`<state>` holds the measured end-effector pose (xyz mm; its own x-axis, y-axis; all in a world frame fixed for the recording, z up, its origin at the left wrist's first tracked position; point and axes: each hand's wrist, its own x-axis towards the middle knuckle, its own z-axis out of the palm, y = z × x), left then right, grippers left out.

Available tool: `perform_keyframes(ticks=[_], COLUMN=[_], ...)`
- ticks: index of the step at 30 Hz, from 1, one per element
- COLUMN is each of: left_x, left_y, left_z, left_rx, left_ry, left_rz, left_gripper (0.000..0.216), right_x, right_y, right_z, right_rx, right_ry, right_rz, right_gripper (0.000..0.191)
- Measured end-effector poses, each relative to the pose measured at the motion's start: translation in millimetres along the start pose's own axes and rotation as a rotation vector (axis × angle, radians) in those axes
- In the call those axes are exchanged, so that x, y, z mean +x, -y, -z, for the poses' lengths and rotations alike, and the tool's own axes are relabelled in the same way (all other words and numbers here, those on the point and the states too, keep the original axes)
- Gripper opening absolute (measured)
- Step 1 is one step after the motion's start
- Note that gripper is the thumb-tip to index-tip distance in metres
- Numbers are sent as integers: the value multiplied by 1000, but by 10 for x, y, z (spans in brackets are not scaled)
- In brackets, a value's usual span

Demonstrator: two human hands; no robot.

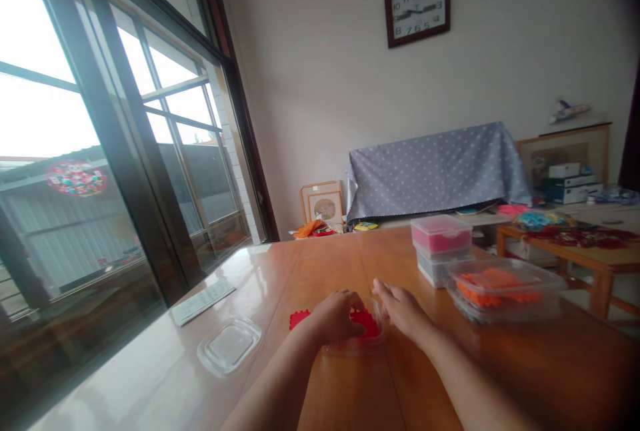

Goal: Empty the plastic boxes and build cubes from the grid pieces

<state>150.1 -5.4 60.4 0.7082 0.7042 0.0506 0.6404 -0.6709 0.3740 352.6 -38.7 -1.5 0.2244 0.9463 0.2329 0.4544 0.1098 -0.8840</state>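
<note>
My left hand [339,316] reaches over a small clear plastic box [345,349], its fingers curled down among red notched plastic pieces [369,324]. Red shows between the thumb and the fingertips, which seem to close on a piece. Another red piece [299,319] lies on the table just left of my left wrist. My right hand [400,305] stands on edge at the box's right side, fingers stretched forward; its palm side is partly hidden, and any touch on the box is hard to make out. A clear lid [230,345] lies flat to the left.
The wooden table [350,397] carries a booklet-like sheet [204,301] at left. On the right are two stacked boxes, the upper with a pink-red content [441,236], and a wide clear container [505,291] with orange pieces. A window stands left; a clock [418,9] hangs ahead.
</note>
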Motion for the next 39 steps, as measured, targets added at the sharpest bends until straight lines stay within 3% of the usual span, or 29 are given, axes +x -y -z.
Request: perform_keyframes(ticks=[7,16,20,23,26,34,39], left_x=[-30,-113,-250,-395,-558,-891,-913], left_y=[-23,-78,126,373,584,762,768], left_z=[-10,22,232,433,586,572,543], left_rx=[12,-31,-83,-137,-131,-106,-98], left_ry=[4,-14,-109,-231,-275,-141,-138], left_rz=[56,78,50,87,121,229,249], left_gripper=[28,28,27,25,24,50,50], right_x=[-14,-12,-1,9,16,4,-8], right_y=[44,20,-11,-33,-45,-38,-41], right_z=[31,40,44,33,23,-15,-56], right_rx=[-27,-38,-28,-26,-35,-37,-18], right_ry=[4,-3,0,7,15,28,31], right_rz=[5,-17,-20,-20,-22,-33,-22], right_gripper=[70,69,68,69,71,71,69])
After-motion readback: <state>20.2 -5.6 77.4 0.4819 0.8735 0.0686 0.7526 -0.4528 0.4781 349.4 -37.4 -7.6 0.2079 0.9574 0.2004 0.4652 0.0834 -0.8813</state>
